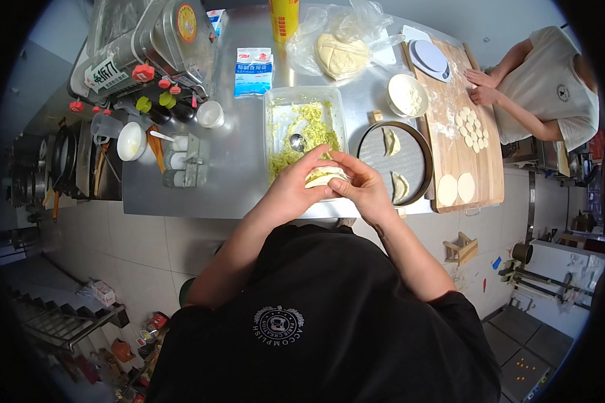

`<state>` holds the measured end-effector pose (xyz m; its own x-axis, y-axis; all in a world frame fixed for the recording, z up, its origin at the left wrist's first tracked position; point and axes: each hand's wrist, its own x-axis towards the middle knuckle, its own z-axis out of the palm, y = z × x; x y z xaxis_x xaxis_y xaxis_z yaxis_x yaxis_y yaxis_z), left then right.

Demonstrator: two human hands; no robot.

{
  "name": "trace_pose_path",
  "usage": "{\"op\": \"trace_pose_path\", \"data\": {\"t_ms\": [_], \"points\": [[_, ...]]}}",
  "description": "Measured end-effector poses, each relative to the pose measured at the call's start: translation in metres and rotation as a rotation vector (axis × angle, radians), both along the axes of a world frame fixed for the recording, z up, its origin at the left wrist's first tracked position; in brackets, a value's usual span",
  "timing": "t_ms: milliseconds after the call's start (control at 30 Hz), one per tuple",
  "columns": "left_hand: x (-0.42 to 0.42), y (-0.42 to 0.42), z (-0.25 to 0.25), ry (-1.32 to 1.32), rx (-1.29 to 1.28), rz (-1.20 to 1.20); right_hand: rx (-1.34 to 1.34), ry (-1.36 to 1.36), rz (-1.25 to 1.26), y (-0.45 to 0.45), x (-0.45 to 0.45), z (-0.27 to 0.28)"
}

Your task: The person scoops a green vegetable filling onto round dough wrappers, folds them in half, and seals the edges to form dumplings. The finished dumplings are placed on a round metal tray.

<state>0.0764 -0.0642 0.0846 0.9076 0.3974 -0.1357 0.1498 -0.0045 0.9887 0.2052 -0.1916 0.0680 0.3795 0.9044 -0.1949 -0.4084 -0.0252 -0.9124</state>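
Observation:
Between both hands is a filled dumpling (pixel 325 177), its pale wrapper folded over green filling. My left hand (pixel 296 182) grips its left side, and my right hand (pixel 361 182) pinches the right side and edge with thumb and fingers. Just beyond the hands stands a clear plastic container (pixel 303 91) of chopped green filling (pixel 313 121) with a metal spoon (pixel 297 141) in it. To the right, a round sieve (pixel 365 135) holds two folded dumplings (pixel 392 141), set apart. Two flat dough wrappers (pixel 447 190) lie on the wooden board (pixel 433 151).
Small dough pieces (pixel 471 129), a kitchen scale (pixel 430 58) and a co-worker's hands (pixel 481 86) are at the board. Behind the sieve stands a flour bowl (pixel 407 95). Bagged dough (pixel 342 54) and a salt packet (pixel 253 72) lie farther back. Left are a condiment rack (pixel 184 163) and a metal machine (pixel 146 45).

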Motion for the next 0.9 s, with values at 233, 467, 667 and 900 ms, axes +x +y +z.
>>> {"op": "trace_pose_path", "data": {"t_ms": [233,467,667,900], "points": [[0.001,-0.006,0.016,-0.037,0.177,0.171,0.076,0.291,-0.098,0.0,0.001,-0.002],[-0.003,-0.019,-0.018,-0.09,-0.317,0.378,0.073,-0.037,-0.201,0.003,-0.004,-0.002],[-0.002,-0.027,-0.011,-0.041,0.493,0.534,0.002,-0.093,-0.199,0.002,-0.006,-0.003],[-0.005,-0.024,-0.006,-0.051,0.584,0.51,-0.021,0.049,-0.161,-0.001,-0.006,0.001]]}}
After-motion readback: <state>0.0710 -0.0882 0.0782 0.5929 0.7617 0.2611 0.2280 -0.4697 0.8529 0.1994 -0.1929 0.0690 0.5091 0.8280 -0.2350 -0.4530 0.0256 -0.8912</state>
